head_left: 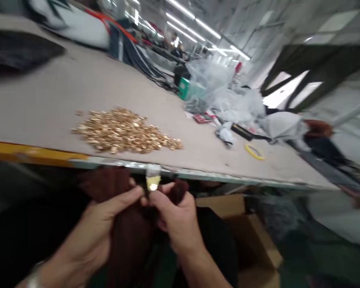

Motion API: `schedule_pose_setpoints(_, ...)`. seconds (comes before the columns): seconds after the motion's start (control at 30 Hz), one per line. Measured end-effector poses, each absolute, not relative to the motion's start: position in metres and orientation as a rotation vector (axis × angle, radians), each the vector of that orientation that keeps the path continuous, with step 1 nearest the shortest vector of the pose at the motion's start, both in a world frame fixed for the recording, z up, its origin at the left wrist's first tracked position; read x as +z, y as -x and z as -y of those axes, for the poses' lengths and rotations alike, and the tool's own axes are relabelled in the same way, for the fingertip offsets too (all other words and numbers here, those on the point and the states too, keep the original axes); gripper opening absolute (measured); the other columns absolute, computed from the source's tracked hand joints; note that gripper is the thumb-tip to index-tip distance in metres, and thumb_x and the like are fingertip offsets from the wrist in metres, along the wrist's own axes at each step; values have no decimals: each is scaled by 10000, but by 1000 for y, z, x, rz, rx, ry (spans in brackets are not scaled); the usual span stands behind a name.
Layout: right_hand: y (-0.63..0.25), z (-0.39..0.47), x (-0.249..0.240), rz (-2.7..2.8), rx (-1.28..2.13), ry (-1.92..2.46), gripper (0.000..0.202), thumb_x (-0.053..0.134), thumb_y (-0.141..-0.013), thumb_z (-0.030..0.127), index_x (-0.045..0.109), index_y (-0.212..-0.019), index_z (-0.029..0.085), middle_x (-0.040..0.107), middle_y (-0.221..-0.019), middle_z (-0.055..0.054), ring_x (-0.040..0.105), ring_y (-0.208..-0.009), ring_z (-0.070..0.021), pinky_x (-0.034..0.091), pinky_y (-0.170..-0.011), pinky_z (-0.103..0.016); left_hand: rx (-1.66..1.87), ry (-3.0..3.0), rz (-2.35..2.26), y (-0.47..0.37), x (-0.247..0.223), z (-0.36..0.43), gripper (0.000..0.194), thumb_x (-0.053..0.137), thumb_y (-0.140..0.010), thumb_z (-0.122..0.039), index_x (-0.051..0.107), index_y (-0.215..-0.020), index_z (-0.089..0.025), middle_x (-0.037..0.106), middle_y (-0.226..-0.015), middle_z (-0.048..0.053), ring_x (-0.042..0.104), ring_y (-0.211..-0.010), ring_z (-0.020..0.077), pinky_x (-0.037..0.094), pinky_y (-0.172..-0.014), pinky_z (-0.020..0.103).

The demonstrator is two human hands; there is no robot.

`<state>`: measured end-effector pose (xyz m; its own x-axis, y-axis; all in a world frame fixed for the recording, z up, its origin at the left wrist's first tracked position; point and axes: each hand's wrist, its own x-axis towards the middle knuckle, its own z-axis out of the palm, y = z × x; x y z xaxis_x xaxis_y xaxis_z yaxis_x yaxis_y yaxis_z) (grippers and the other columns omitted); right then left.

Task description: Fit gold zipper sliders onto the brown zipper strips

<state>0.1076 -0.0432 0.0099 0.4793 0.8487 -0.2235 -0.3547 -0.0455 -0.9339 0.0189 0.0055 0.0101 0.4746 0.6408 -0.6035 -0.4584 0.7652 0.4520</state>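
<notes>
My left hand (103, 218) is closed on a dark maroon cloth (109, 184), thumb and fingers pinching it just below the table edge. Close beside it, my right hand (177, 216) also grips the dark maroon cloth, thumb pressed down on the fingers. Between the two hands a small white and yellow piece (153, 178) stands up with a bright glint at its lower end; blur hides what it is. Part of the cloth hangs down between my forearms. Beyond the hands, a heap of small gold-coloured metal pieces (126, 132) lies on the table.
The beige table (168, 108) has a worn edge, yellow at left. Clear plastic bags (228, 92), a green box (183, 88) and a yellow ring, perhaps tape, (254, 152) lie at right. Dark cloth (21, 50) lies at far left. Under the table stands an open cardboard box (258, 240).
</notes>
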Motion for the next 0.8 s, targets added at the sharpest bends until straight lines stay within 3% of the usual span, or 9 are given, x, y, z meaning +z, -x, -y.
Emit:
schedule_pose_setpoints(0.1, -112, 42, 0, 512, 1105, 1232, 298, 796, -712, 390, 607, -671, 162, 537, -472, 59, 290, -339, -19, 220, -304, -127, 756, -359, -832, 9, 12, -15, 269, 842, -559, -159, 661, -759, -170, 684, -574, 8, 648, -521, 167, 534, -521, 261)
schedule_pose_setpoints(0.2, -112, 44, -3, 474, 1167, 1221, 344, 809, -700, 413, 563, -669, 174, 446, -444, 95, 251, -340, -12, 225, -309, -116, 748, -417, -794, 9, 12, -18, 210, 814, -587, -165, 652, -720, -153, 664, -544, 11, 620, -491, 144, 510, -501, 235)
schedule_pose_setpoints(0.43, -115, 45, -1, 411, 1277, 1154, 315, 793, -724, 371, 565, -710, 154, 561, -597, 47, 235, -368, 10, 233, -314, -103, 635, -488, -639, 3, 14, -20, 112, 760, -625, -156, 655, -606, -121, 651, -567, 24, 609, -513, 135, 513, -541, 250)
schedule_pose_setpoints(0.8, -116, 48, -1, 427, 1322, 1111, 270, 752, -774, 333, 568, -709, 147, 577, -632, 33, 236, -382, 6, 246, -316, -100, 623, -538, -625, 0, 14, -23, 99, 733, -661, -146, 664, -597, -115, 638, -555, 22, 579, -509, 112, 483, -529, 220)
